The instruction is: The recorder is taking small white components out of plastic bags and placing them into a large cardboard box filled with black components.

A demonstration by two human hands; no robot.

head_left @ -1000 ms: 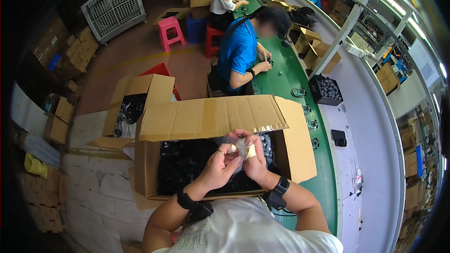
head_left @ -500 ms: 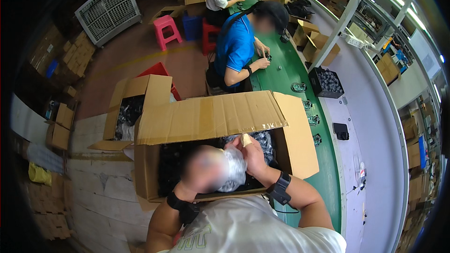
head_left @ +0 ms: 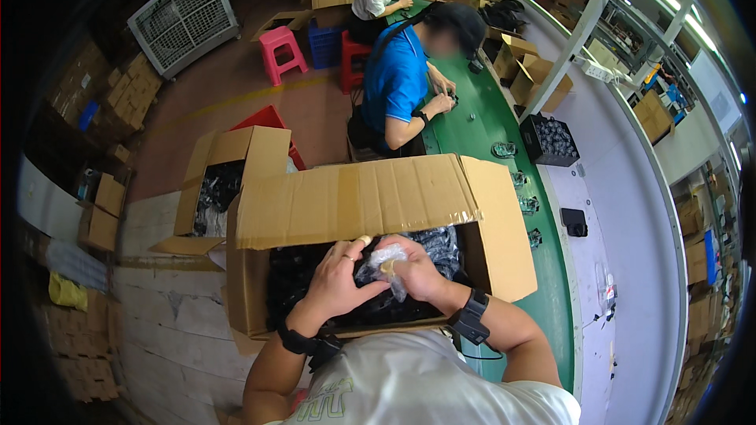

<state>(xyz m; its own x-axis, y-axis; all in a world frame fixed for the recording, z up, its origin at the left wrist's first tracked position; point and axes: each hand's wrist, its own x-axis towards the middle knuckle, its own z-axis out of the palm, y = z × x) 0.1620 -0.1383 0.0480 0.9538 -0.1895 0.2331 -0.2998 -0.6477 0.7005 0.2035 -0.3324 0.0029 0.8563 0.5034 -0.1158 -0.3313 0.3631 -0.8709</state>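
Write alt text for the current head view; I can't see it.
The person's right hand grips a crumpled clear plastic bag over an open cardboard box of dark items, the left hand close beside it with thumb and fingers spread. Beyond the box, a co-worker in blue bends over a long green bench.

Factory assembly workshop: long green bench [head_left: 487, 120], blue-shirted worker [head_left: 396, 79] alongside, stacks of cartons [head_left: 132, 98].

You can read no label, number or sign anywhere here. Your white shirt [head_left: 441, 382] carries a green outlined print [head_left: 327, 403] on its front (foreshortened from above), and you cannot make it out as words.
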